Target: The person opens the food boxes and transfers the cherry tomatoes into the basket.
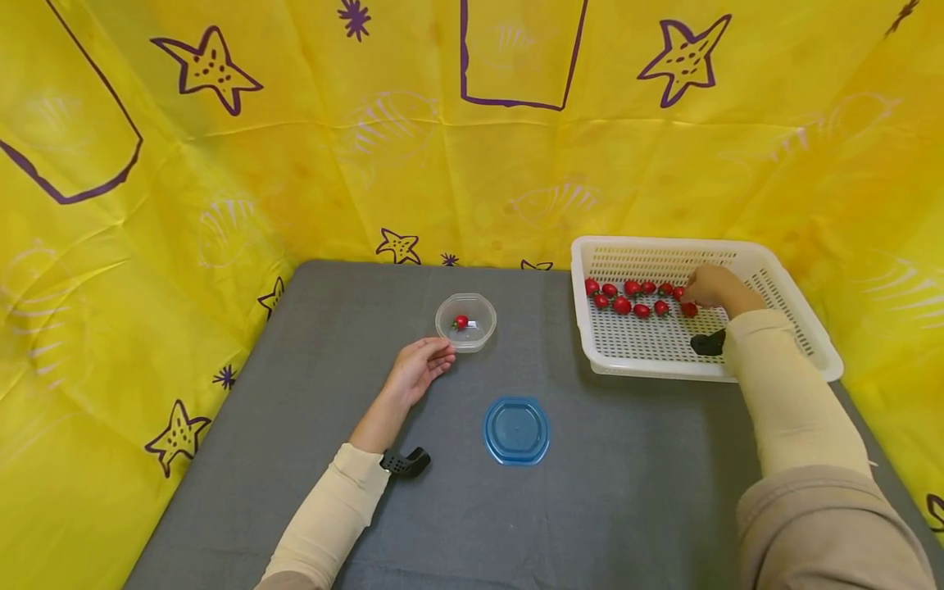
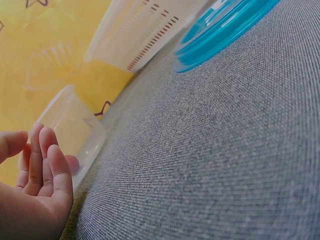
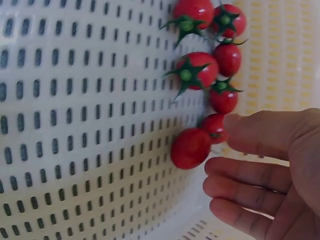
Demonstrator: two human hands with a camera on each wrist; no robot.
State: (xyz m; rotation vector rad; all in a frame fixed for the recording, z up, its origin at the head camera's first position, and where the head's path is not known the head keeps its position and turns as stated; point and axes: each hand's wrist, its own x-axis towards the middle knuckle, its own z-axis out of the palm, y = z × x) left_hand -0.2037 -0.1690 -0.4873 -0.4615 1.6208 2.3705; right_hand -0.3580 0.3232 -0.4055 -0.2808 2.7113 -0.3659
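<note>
A small clear plastic bowl [image 1: 483, 338] with one cherry tomato [image 1: 460, 322] inside stands on the grey table. My left hand [image 1: 419, 369] is at the bowl's near left rim, pinching it between thumb and fingers; the other fingers curl loosely against the outside. Over the white basket, my right hand [image 1: 714, 288] reaches down to several red cherry tomatoes [image 1: 622, 306] lined up on its floor. In the right wrist view the thumb meets the edge of a tomato [image 3: 214, 126], while the index finger is hidden. Close below lies a rounder-looking tomato [image 3: 190, 148] without visible stem.
A blue lid [image 1: 517, 431] lies on the table [image 1: 627, 492] in front of the bowl. The white perforated basket [image 1: 649, 365] stands at the back right with raised walls. Yellow printed cloth [image 1: 310, 164] hangs behind and along both sides.
</note>
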